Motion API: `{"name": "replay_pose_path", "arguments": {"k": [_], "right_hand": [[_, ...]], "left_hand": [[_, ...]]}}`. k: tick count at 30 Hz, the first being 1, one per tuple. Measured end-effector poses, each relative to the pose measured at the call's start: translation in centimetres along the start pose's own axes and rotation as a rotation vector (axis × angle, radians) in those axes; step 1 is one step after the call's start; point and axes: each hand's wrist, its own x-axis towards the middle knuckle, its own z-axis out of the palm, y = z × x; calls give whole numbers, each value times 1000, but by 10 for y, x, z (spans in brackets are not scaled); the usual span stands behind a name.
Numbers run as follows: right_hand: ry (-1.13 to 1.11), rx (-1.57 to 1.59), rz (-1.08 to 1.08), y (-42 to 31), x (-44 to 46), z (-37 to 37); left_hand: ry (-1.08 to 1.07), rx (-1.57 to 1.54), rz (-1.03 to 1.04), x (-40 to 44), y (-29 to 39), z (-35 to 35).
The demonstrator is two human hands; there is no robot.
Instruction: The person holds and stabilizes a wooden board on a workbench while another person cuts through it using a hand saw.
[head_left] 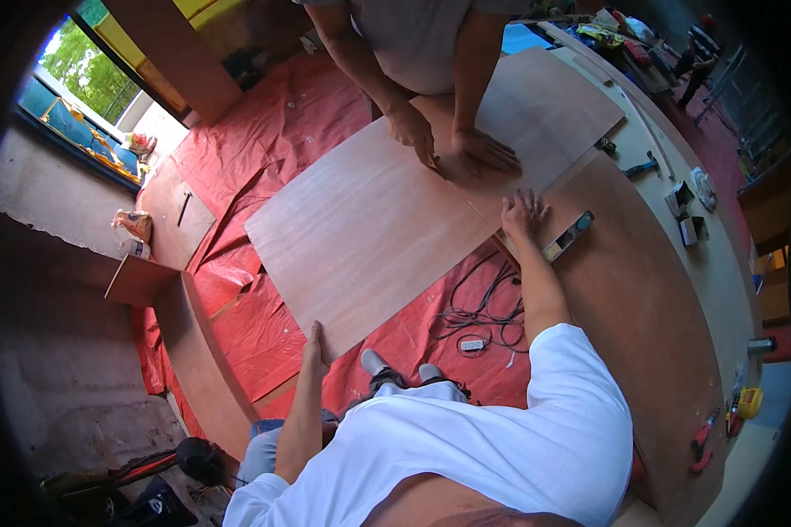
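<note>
A thin plywood sheet (360,211) spans the middle of the view, its left part reaching out over the floor. My left hand (315,345) grips its near left corner, thumb on top and the other fingers hidden beneath. Flat on the sheet near its closer edge lies my right hand (525,213), fingers spread. Across from me, a co-worker presses one hand (485,151) flat on the wood. The co-worker's other hand (411,132) holds a small thin tool (435,165) against a line across the sheet. A spirit level (569,236) rests beside my right wrist.
Red sheeting (290,132) covers the floor, with tangled black cable (483,303) and a white power strip (472,345) below the plywood. A hammer (642,165), red-handled tool (701,443) and yellow tape measure (749,402) lie right. A curved wooden panel (202,351) stands left.
</note>
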Motion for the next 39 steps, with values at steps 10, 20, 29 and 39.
{"name": "replay_pose_path", "arguments": {"k": [10,20,29,39], "right_hand": [[31,43,-25,1,-3,-2],[73,81,-10,0,-5,-2],[117,153,36,2,-1,27],[-31,15,46,-7,-10,-22]], "left_hand": [[-50,-18,24,-21,9,22],[-43,161,78,-42,16,38],[-103,113,94,-50,16,33],[73,195,68,-42,16,37]]}}
